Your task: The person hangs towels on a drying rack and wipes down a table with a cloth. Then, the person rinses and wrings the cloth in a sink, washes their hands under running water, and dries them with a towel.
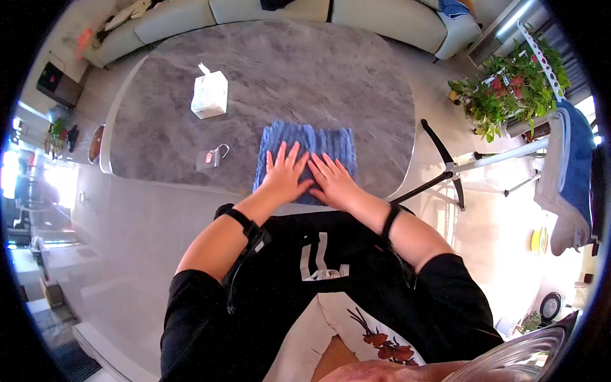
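Observation:
A blue knitted or towel-like cloth (334, 141) lies flat at the near edge of the grey marbled table (286, 70). My left hand (284, 176) rests palm down on its left half, fingers spread. Beside it, my right hand (335, 183) lies flat on the right half with its fingers apart. The two hands are close together near the cloth's middle and partly cover it. Neither hand grips anything. I cannot make out whether the cloth is folded.
A white tissue box (210, 94) stands left of the cloth. Nearer lies a small clear bag (208, 159) with a thin white loop (223, 151). Right of the table are a black-footed stand (445, 167) and leafy plants (509, 89). A pale sofa (273, 13) lines the far side.

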Tool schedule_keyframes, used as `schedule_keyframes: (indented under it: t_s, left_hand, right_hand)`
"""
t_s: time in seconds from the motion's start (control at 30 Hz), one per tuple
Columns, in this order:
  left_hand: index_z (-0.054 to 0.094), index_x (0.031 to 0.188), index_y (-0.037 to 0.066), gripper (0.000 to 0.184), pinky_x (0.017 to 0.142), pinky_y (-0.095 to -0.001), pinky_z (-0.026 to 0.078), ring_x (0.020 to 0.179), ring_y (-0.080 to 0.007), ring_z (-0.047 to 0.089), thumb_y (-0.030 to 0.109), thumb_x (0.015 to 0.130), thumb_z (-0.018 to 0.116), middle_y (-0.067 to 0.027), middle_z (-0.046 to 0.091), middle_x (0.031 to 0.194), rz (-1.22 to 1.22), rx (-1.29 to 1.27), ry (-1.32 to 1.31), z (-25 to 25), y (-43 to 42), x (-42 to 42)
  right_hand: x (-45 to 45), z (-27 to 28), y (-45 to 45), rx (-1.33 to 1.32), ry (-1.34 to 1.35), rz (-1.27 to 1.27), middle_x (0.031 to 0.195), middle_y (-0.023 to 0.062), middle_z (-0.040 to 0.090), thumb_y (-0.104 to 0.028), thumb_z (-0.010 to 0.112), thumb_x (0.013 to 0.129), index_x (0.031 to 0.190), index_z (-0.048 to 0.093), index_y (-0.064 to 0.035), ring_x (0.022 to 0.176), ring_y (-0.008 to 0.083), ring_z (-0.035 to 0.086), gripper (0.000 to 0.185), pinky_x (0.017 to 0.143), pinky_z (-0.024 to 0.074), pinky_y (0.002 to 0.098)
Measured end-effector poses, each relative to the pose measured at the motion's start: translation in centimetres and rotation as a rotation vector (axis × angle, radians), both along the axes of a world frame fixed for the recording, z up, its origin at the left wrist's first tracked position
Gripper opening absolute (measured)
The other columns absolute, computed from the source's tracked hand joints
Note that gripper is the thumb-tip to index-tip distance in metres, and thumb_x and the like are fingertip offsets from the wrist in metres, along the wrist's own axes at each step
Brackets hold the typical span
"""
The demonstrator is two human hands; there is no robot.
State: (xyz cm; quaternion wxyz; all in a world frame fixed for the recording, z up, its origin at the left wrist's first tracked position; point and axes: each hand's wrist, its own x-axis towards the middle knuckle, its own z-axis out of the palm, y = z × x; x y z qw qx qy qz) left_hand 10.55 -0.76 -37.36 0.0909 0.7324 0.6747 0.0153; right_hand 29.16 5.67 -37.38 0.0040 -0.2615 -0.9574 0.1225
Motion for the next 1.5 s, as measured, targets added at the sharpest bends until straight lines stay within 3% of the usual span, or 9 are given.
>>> schedule_keyframes:
  t_s: [0.23, 0.4, 0.67, 0.9, 1.0, 1.1, 1.13, 1.27, 1.5]
  left_hand:
    - [0.03, 0.145, 0.02, 0.076, 0.102, -0.0714, 0.012, 0.139, -0.0434, 0.011, 0.058, 0.083, 0.052, -0.014, 0.016, 0.153, -0.061, 0.102, -0.063, 0.0, 10.6, 0.1]
    - [0.027, 0.145, 0.009, 0.081, 0.1, -0.072, 0.015, 0.139, -0.046, 0.009, 0.056, 0.084, 0.052, -0.0196, 0.012, 0.152, -0.111, 0.109, -0.045, -0.8, 18.4, 0.7]
    - [0.024, 0.146, 0.006, 0.083, 0.101, -0.0725, 0.011, 0.139, -0.047, 0.004, 0.055, 0.084, 0.052, -0.0202, 0.008, 0.153, -0.156, -0.069, -0.14, 0.7, 18.9, 0.1]
    - [0.027, 0.145, 0.008, 0.083, 0.1, -0.0723, 0.012, 0.139, -0.0461, 0.006, 0.052, 0.082, 0.058, -0.0193, 0.01, 0.153, -0.121, -0.087, -0.177, 1.1, 18.9, 0.4]
    - [0.027, 0.146, 0.015, 0.079, 0.104, -0.0688, 0.012, 0.141, -0.0407, 0.006, 0.054, 0.083, 0.056, -0.0126, 0.012, 0.154, -0.076, -0.142, -0.153, 0.8, 18.8, 0.4]
    - [0.029, 0.145, 0.019, 0.077, 0.104, -0.0675, 0.015, 0.141, -0.0364, 0.011, 0.052, 0.082, 0.057, -0.0088, 0.016, 0.154, 0.005, -0.245, -0.165, 3.0, 16.3, 1.4]
    - [0.029, 0.145, 0.018, 0.077, 0.103, -0.068, 0.016, 0.14, -0.0369, 0.012, 0.051, 0.082, 0.059, -0.0095, 0.017, 0.153, 0.022, -0.27, -0.182, 3.3, 14.7, 1.7]
    - [0.029, 0.145, 0.022, 0.073, 0.102, -0.0693, 0.017, 0.14, -0.0363, 0.016, 0.046, 0.083, 0.059, -0.0094, 0.018, 0.153, 0.079, -0.234, -0.123, 2.6, 14.0, 1.6]
    - [0.034, 0.143, 0.021, 0.063, 0.102, -0.0685, 0.019, 0.138, -0.0394, 0.02, 0.043, 0.087, 0.054, -0.0124, 0.023, 0.15, 0.146, -0.019, -0.102, 1.1, 24.4, -1.6]
  right_hand:
    - [-0.1, 1.9, 9.2, 0.006, -0.127, -0.142, 0.153, 0.0103, 0.018, -0.047, 0.058, 0.084, 0.147, 0.022, -0.0128, 0.14, 0.0357, 0.018, 0.081, 0.109, 0.0209, 0.0569]
    - [0.2, 0.6, 16.2, 0.075, -0.061, -0.122, 0.153, 0.0107, 0.018, -0.046, 0.061, 0.082, 0.146, 0.022, -0.0085, 0.139, 0.0373, 0.019, 0.084, 0.107, 0.0227, 0.0583]
    - [-0.4, 2.3, 16.5, -0.115, -0.121, -0.121, 0.152, 0.0129, 0.02, -0.043, 0.068, 0.074, 0.143, 0.028, -0.0045, 0.139, 0.0391, 0.019, 0.089, 0.105, 0.0226, 0.0607]
    - [-0.1, 1.7, 16.5, -0.092, -0.092, -0.127, 0.152, 0.0112, 0.02, -0.049, 0.065, 0.077, 0.143, 0.029, -0.0053, 0.138, 0.0377, 0.021, 0.087, 0.105, 0.0261, 0.0584]
    - [-0.4, 2.3, 16.6, -0.134, -0.123, -0.146, 0.152, 0.0114, 0.02, -0.049, 0.064, 0.079, 0.144, 0.028, -0.0053, 0.139, 0.0374, 0.02, 0.086, 0.107, 0.0237, 0.0576]
    - [0.7, 2.9, 14.6, -0.291, -0.116, -0.119, 0.152, 0.0103, 0.02, -0.049, 0.061, 0.081, 0.145, 0.028, -0.009, 0.139, 0.0368, 0.018, 0.082, 0.109, 0.0205, 0.057]
    - [1.1, 3.5, 13.7, -0.432, 0.009, -0.179, 0.153, 0.008, 0.021, -0.044, 0.056, 0.086, 0.145, 0.03, -0.0133, 0.14, 0.0363, 0.019, 0.071, 0.11, 0.0183, 0.0568]
    - [-0.3, 2.4, 12.7, -0.298, -0.061, -0.426, 0.152, 0.0057, 0.023, -0.031, 0.048, 0.091, 0.143, 0.033, -0.0152, 0.139, 0.0355, 0.021, 0.056, 0.109, 0.0211, 0.0567]
    - [-4.4, 1.5, 22.8, -0.085, -0.062, -0.441, 0.151, 0.0025, 0.024, -0.032, 0.047, 0.092, 0.144, 0.031, -0.019, 0.139, 0.0316, 0.022, 0.056, 0.11, 0.0214, 0.0536]
